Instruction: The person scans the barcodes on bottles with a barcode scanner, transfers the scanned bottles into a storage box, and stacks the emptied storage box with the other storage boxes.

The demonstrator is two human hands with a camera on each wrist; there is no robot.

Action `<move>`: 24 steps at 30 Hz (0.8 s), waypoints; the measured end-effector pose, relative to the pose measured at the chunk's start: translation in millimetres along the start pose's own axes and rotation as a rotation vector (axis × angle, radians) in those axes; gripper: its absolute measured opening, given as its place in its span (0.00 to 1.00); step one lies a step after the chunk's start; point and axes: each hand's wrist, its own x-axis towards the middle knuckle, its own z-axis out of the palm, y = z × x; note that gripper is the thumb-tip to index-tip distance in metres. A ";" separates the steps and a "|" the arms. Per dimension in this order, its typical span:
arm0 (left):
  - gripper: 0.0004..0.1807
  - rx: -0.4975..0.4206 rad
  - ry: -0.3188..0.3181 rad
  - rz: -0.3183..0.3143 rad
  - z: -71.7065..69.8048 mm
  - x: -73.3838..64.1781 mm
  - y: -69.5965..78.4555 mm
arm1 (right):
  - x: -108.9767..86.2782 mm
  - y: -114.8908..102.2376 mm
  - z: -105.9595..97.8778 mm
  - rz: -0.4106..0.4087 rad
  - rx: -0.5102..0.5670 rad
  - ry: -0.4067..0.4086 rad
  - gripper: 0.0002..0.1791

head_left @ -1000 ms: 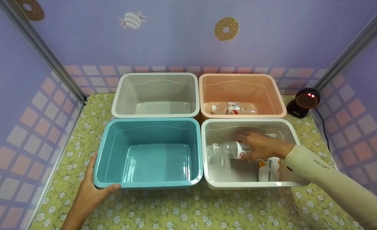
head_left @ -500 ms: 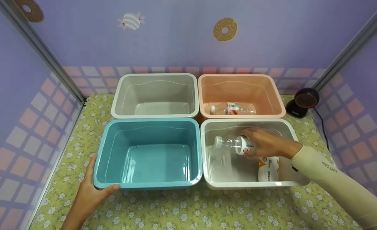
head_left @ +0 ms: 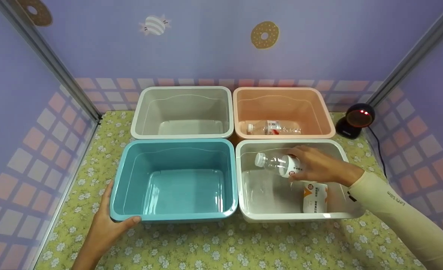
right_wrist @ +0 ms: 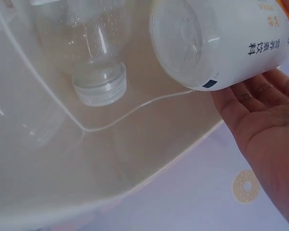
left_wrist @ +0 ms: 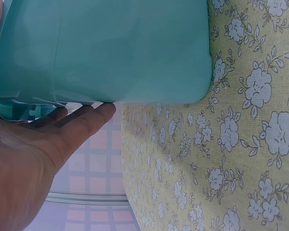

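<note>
My right hand [head_left: 315,165] holds a clear plastic bottle [head_left: 276,163] with a white label, over the front right off-white tub [head_left: 281,216]. The bottle's white cap points left and slightly up; in the right wrist view its base [right_wrist: 177,36] faces the camera. Below it in that tub lies another bottle [head_left: 315,198] with a white and orange label, partly hidden by the hand; its capped neck [right_wrist: 100,84] shows in the right wrist view. My left hand [head_left: 109,225] grips the near left corner of the blue tub [head_left: 172,216], thumb at the front rim, fingers along the outer side wall [left_wrist: 135,53].
Behind stand a grey tub [head_left: 184,135] and a peach tub [head_left: 285,137], which has a clear bottle [head_left: 274,127] lying in it. A black scanner [head_left: 356,120] with red lights and a cable stands at the right. Flowered cloth [head_left: 191,247] covers the table; purple walls enclose it.
My right hand has raised the bottle from low in the front right tub, moving slightly back and to the right, with the cap end tipping upward. The left hand stays at the blue tub.
</note>
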 end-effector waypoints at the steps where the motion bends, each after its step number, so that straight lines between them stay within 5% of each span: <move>1: 0.71 0.002 0.001 -0.002 0.0 0.0 0.0 | -0.6 0.0 -0.9 0.003 -0.005 0.004 0.44; 24: 0.71 -0.025 -0.004 -0.005 0.8 -0.6 0.3 | -9.8 0.6 -17.1 0.021 -0.037 0.069 0.42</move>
